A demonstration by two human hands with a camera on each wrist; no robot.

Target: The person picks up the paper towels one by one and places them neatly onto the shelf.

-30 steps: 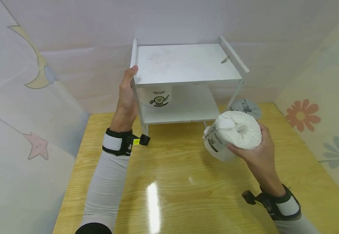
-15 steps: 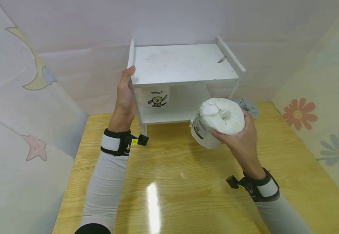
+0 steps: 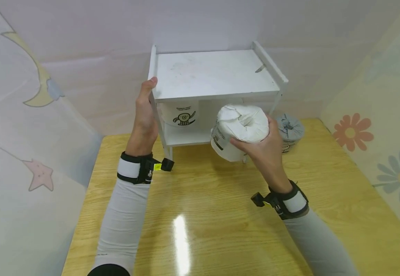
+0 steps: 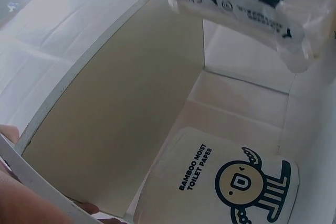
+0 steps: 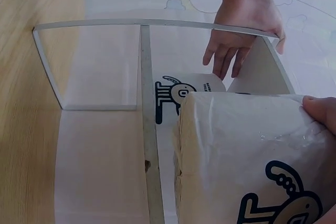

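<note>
My left hand point(image 3: 144, 124) grips the left side of a small white two-tier shelf point(image 3: 210, 73), thumb on the top edge and fingers inside the side frame. My right hand point(image 3: 265, 153) holds a wrapped roll of toilet paper point(image 3: 239, 128), tilted, in front of the shelf's open front and above the table. In the right wrist view this roll point(image 5: 252, 129) is close up, with a printed cartoon figure. A second toilet paper roll point(image 3: 180, 114) stands on the lower tier at the left. Its label point(image 4: 197, 166) reads "bamboo moist toilet paper" in the left wrist view.
A further roll in greyish wrapping point(image 3: 290, 128) stands on the wooden table point(image 3: 203, 203), right of the shelf. Pale printed cloth walls point(image 3: 93, 92) rise behind and at both sides. The shelf's top has raised side rails point(image 3: 270, 63).
My right hand has carried its roll leftward and away from me, towards the shelf's lower opening. The greyish roll shows more now. My left hand keeps its grip on the shelf.
</note>
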